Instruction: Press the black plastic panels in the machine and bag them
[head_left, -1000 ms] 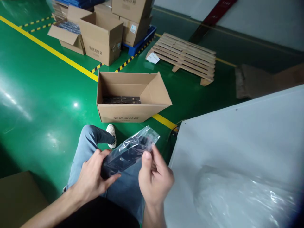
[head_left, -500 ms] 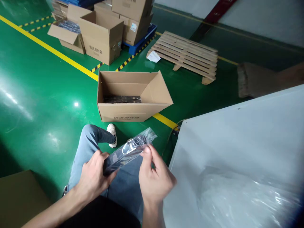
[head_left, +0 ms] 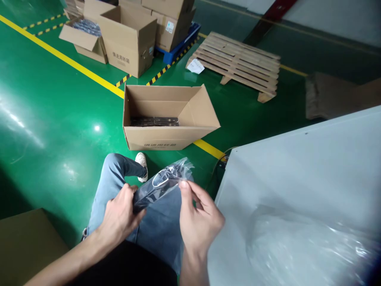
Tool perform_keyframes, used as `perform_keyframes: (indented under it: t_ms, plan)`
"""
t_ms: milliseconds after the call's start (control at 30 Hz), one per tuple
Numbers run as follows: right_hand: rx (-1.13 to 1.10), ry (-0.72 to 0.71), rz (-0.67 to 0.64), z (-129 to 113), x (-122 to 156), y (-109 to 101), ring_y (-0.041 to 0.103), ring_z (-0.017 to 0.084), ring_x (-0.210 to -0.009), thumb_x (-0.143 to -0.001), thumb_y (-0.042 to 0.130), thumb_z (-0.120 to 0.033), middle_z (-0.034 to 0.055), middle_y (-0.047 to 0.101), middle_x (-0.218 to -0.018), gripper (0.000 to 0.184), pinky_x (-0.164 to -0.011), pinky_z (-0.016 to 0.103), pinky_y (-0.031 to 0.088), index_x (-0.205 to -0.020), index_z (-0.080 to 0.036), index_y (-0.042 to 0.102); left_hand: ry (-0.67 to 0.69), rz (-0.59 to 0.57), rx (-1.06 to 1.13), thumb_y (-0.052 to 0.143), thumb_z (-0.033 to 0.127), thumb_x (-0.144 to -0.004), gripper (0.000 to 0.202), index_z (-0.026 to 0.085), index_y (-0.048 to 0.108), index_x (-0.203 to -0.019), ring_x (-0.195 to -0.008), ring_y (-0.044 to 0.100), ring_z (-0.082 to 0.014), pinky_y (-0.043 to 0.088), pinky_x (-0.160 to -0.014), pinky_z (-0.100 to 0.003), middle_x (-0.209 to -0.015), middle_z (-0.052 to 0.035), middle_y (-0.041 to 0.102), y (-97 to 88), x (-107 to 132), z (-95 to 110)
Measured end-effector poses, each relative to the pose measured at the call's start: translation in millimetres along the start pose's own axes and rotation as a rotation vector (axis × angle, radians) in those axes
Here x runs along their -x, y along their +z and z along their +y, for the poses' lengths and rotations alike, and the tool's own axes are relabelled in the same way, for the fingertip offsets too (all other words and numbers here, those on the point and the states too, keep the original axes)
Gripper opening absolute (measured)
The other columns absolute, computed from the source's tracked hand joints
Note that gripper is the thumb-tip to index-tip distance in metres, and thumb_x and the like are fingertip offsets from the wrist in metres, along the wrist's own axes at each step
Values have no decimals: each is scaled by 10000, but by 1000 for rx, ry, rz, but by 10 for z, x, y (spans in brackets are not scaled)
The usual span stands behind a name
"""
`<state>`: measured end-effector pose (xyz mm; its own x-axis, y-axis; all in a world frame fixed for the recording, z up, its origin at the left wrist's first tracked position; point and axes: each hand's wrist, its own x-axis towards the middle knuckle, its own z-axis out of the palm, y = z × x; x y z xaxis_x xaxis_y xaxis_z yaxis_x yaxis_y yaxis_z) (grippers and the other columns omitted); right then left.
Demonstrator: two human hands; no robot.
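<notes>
A dark, flat, oblong part in a clear plastic bag point(head_left: 157, 186) is held above my lap, tilted up to the right. My left hand point(head_left: 120, 210) is wrapped round its lower left end, thumb underneath. With thumb and forefinger, my right hand point(head_left: 198, 212) pinches the loose clear plastic at the bag's upper right end. The exact kind of the part inside cannot be made out through the shiny film. Beyond my hands an open cardboard box point(head_left: 157, 137) stands on the floor, with several dark flat pieces point(head_left: 154, 121) lying inside.
A pale table point(head_left: 297, 174) fills the right side, bearing a heap of clear plastic bags point(head_left: 306, 242). Farther off are a wooden pallet point(head_left: 235, 59), cardboard boxes point(head_left: 127, 47) and a blue pallet point(head_left: 175, 51). Another box point(head_left: 26, 242) stands at lower left.
The bagged part has turned slightly in my hands, and its plastic end looks more gathered at my right fingers. The view has shifted a little. Both hands keep their hold.
</notes>
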<state>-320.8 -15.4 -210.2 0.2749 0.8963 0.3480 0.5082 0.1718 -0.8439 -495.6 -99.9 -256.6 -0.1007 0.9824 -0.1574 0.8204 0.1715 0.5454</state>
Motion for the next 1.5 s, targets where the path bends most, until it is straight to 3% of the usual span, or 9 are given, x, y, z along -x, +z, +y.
perform_keyframes:
  t_ms: [167, 500, 700, 800, 867, 933, 1133, 1300, 1500]
  plan:
    - [185, -271, 85, -20, 57, 71, 779, 202, -739, -993, 743, -246, 61, 817, -874, 74, -727, 296, 651, -989, -213, 809, -102, -84, -21, 634, 248, -955, 401, 243, 420, -1294, -1085, 751, -303, 528, -693, -353, -1191, -93, 672, -39, -79, 111]
    - [135, -272, 41, -219, 179, 86, 750, 187, -688, -994, 717, -233, 51, 789, -824, 61, -688, 286, 635, -983, -206, 771, -199, -123, -41, 678, 267, -934, 322, 247, 480, -1188, -1105, 725, -307, 465, -681, -326, -1186, -94, 683, -131, -261, 200]
    - [-207, 118, 65, 13, -8, 75, 776, 185, -818, -1023, 704, -436, 50, 797, -916, 281, -792, 307, 647, -1190, -216, 756, 47, -268, 720, 727, 299, -883, 369, 237, 514, -1177, -970, 666, -216, 520, -860, -319, -1067, -16, 678, -183, -328, 47]
    - [-511, 372, -220, 228, 24, 136, 739, 238, -1174, -978, 694, -641, 92, 756, -1288, 555, -1012, 399, 621, -1401, -283, 659, 81, -409, 958, 775, 312, -874, 457, 221, 559, -1267, -1136, 629, -234, 509, -1034, -341, -1199, -42, 661, -143, -309, -26]
    - [-687, 537, -454, 293, 111, 198, 726, 267, -1199, -943, 684, -727, 99, 723, -1363, 646, -1024, 454, 618, -1435, -311, 633, 81, -518, 974, 817, 324, -856, 480, 210, 592, -1264, -1165, 623, -255, 507, -1060, -362, -1198, -54, 665, -103, -301, -50]
    - [-830, 673, -501, 276, 185, 252, 750, 272, -1093, -894, 724, -759, 82, 745, -1291, 660, -970, 488, 636, -1390, -330, 652, 107, -546, 961, 836, 359, -862, 525, 211, 599, -1306, -1204, 622, -275, 502, -1086, -391, -1235, -71, 672, -70, -301, -62]
    - [-1057, 909, -331, 95, 105, 274, 698, 218, -1021, -723, 956, -585, 13, 739, -1054, 451, -1020, 445, 594, -989, -275, 764, 300, -12, 714, 820, 456, -916, 690, 256, 503, -1496, -1312, 576, -292, 454, -1142, -437, -1416, -130, 598, -90, -334, 69]
    - [-990, 901, -262, 46, 115, 305, 699, 249, -1074, -622, 1024, -477, 18, 757, -1047, 477, -1056, 461, 553, -970, -273, 770, 375, 268, 721, 727, 366, -1006, 251, 229, 669, -1207, -1028, 654, -201, 505, -934, -329, -1104, -65, 691, -82, -398, 405]
    - [-966, 890, -247, 63, 225, 353, 707, 258, -1146, -661, 997, -493, 23, 777, -1085, 454, -1122, 479, 531, -991, -282, 767, 381, 362, 729, 718, 226, -1006, 67, 219, 739, -1069, -925, 658, -161, 498, -867, -292, -989, -35, 728, -30, -462, 556]
